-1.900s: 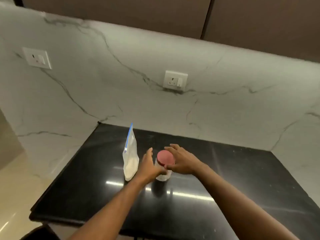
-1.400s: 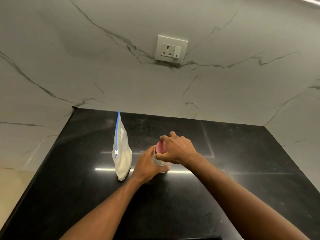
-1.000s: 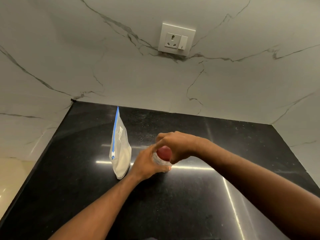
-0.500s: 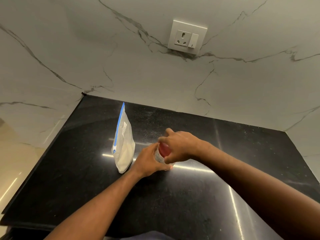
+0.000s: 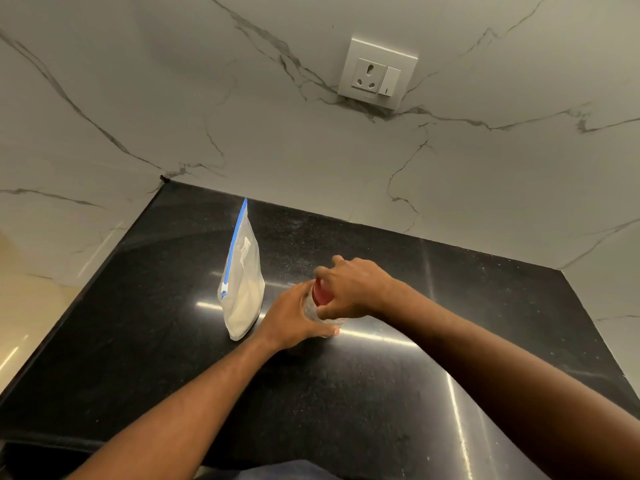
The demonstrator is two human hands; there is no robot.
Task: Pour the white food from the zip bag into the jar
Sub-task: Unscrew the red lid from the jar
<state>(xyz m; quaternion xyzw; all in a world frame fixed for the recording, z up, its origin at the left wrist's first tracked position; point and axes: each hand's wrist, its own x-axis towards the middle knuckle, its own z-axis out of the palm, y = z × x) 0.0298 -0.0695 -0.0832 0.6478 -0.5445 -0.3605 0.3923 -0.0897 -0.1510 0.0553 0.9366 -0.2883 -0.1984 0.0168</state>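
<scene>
A clear zip bag (image 5: 242, 282) with a blue zipper strip stands upright on the black counter (image 5: 173, 358), its lower part filled with white food. Just right of it stands a small clear jar (image 5: 310, 309) with a red lid (image 5: 320, 295). My left hand (image 5: 294, 320) wraps around the jar's body from the left. My right hand (image 5: 353, 287) grips the red lid from above and the right. Most of the jar is hidden by the two hands.
A marble-patterned wall rises behind and to the left of the counter, with a white power socket (image 5: 377, 73) high on it. The counter's left edge (image 5: 69, 313) drops to a pale floor. Dark counter surface stretches to the right.
My right hand has stayed on the red lid and shifted its grip around it while my left hand kept holding the jar. The view has tilted slightly.
</scene>
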